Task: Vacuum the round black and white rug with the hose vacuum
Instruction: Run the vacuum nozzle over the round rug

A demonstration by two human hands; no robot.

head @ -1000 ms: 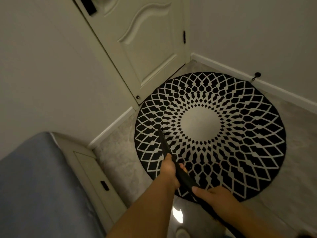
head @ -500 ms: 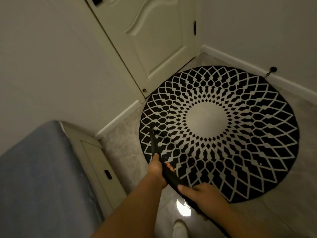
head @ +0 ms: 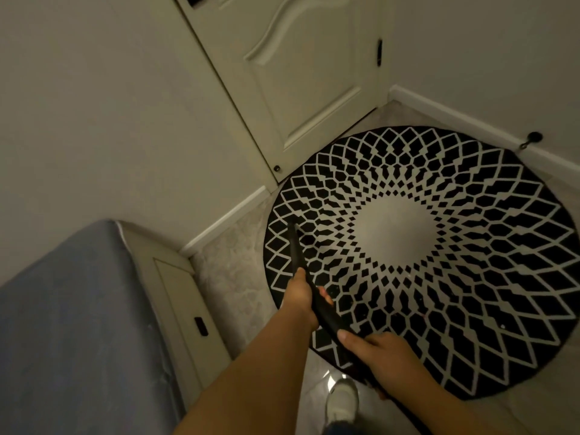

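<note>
A round black and white rug (head: pixel 439 277) with a diamond pattern and a plain white centre lies on the pale floor. A thin black vacuum hose nozzle (head: pixel 296 249) runs from my hands up to the rug's left part, its tip resting near the left rim. My left hand (head: pixel 301 296) grips the nozzle partway along. My right hand (head: pixel 379 356) holds it lower down, over the rug's near edge. The rest of the hose passes under my right forearm and is hidden.
A cream door (head: pixel 298 73) stands behind the rug, with a black door stop (head: pixel 533 138) on the right baseboard. A grey-blue mattress (head: pixel 72 324) on a cream bed base (head: pixel 185 302) fills the left. My white shoe (head: pixel 342 400) is by the rug's near edge.
The nozzle tip has slid leftward across the rug toward its left rim. Both hands moved with it, keeping their grip.
</note>
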